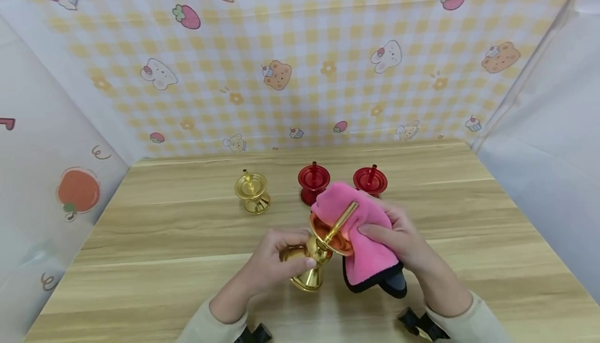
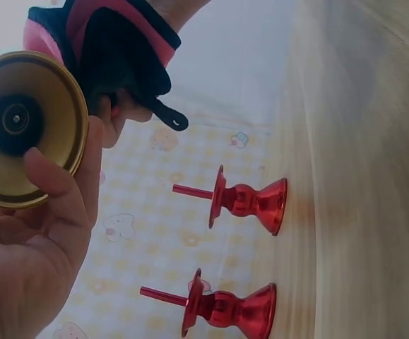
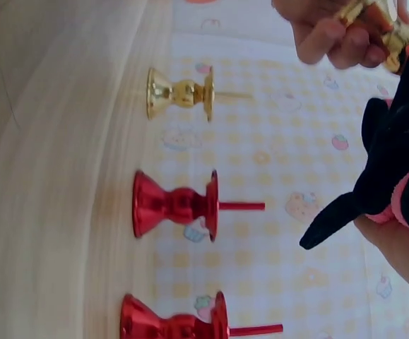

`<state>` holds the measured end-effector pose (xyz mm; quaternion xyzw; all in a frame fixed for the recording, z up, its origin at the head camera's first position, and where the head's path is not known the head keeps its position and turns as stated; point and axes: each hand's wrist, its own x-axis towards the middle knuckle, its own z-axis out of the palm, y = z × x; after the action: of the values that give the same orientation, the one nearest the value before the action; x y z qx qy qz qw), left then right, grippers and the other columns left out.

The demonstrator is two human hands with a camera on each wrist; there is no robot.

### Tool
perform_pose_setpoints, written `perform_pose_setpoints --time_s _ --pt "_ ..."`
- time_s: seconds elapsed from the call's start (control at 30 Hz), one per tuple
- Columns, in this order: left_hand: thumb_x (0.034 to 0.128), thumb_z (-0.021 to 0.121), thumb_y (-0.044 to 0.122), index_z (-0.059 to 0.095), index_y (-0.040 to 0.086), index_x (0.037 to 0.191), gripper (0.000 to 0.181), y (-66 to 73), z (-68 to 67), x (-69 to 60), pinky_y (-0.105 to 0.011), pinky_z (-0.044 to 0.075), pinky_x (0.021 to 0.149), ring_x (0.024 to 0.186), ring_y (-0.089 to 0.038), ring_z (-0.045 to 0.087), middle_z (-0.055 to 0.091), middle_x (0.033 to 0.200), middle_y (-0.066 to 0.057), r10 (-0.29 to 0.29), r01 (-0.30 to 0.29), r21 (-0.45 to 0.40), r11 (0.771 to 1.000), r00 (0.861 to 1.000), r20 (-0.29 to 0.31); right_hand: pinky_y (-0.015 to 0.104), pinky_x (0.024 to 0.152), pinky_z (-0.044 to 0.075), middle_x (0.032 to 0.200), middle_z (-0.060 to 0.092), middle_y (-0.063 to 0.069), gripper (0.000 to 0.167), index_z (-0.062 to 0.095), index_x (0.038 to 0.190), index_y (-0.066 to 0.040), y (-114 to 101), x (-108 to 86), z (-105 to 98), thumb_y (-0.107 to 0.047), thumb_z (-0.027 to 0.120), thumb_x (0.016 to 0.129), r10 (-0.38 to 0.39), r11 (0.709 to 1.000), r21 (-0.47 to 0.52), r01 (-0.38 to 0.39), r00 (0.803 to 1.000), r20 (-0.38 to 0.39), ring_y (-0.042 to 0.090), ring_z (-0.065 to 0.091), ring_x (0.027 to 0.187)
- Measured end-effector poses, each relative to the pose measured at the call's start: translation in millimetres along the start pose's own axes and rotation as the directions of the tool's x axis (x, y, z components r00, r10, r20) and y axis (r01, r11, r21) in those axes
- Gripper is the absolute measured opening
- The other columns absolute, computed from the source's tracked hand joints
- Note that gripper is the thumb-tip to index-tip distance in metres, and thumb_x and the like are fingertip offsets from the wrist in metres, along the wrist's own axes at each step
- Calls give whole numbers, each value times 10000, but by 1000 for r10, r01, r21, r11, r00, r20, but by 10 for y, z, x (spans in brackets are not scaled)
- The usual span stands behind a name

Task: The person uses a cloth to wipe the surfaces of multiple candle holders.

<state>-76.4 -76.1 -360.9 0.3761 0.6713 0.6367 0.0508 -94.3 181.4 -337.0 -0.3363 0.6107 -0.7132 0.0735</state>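
My left hand (image 1: 276,259) grips a gold candlestick (image 1: 310,278) round its stem, above the table. The candlestick tilts to the right, its thin tube pointing up and right. Its hollow underside (image 2: 63,134) shows in the left wrist view. In my right hand (image 1: 403,233) is a pink cloth (image 1: 370,259) with a black edge and dark back; thumb and fingers pinch it. The cloth lies against the far and right side of the candlestick's dish. A dark hanging loop (image 3: 328,222) dangles from the cloth in the right wrist view.
On the wooden table (image 1: 164,239) behind my hands stand a gold candlestick (image 1: 257,205), a red candlestick (image 1: 313,177) and another red candlestick (image 1: 370,180), partly hidden by the cloth. A patterned checked cloth backdrop (image 1: 304,88) rises at the back edge, with pale sheets on both sides.
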Motion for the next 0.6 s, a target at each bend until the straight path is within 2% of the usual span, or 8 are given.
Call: perform_pose_setpoints --time_s 0.13,0.23,0.3,0.43,0.6 --pt "839 629 6 700 -89 925 147 17 -2 -7 -209 526 596 771 23 552 657 831 -236 17 -16 -25 1000 999 41 242 811 555 1136 643 19 438 690 1129 -117 -14 22 -51 169 515 847 -95 985 -133 108 991 98 103 624 997" --pt "847 622 11 694 -102 932 158 31 -4 -15 -222 554 641 808 13 575 665 855 -257 21 -17 -57 998 997 69 269 973 458 1262 600 76 408 705 1110 -90 -23 33 -75 170 576 823 -161 949 -250 193 977 141 201 500 1184" --pt "857 617 24 690 -112 930 170 31 -4 -18 -233 568 669 825 6 588 668 862 -273 20 -12 -84 996 996 86 262 980 448 1260 598 72 390 712 1095 -103 -31 28 -83 157 621 818 -171 923 -322 211 974 147 200 490 1198" --pt "884 609 63 683 -128 927 209 12 -2 -21 -245 577 677 832 2 596 666 859 -293 23 -8 -127 992 992 121 228 957 460 1265 571 67 376 720 1068 -140 -47 3 -90 127 687 804 -186 854 -461 243 968 165 158 504 1187" --pt "906 600 86 681 -125 927 228 -3 4 -18 -239 573 703 850 -5 594 653 879 -307 29 -4 -165 986 988 150 215 987 441 1292 540 118 374 719 1083 -139 -91 -9 -105 101 717 796 -234 776 -547 315 948 214 160 501 1203"
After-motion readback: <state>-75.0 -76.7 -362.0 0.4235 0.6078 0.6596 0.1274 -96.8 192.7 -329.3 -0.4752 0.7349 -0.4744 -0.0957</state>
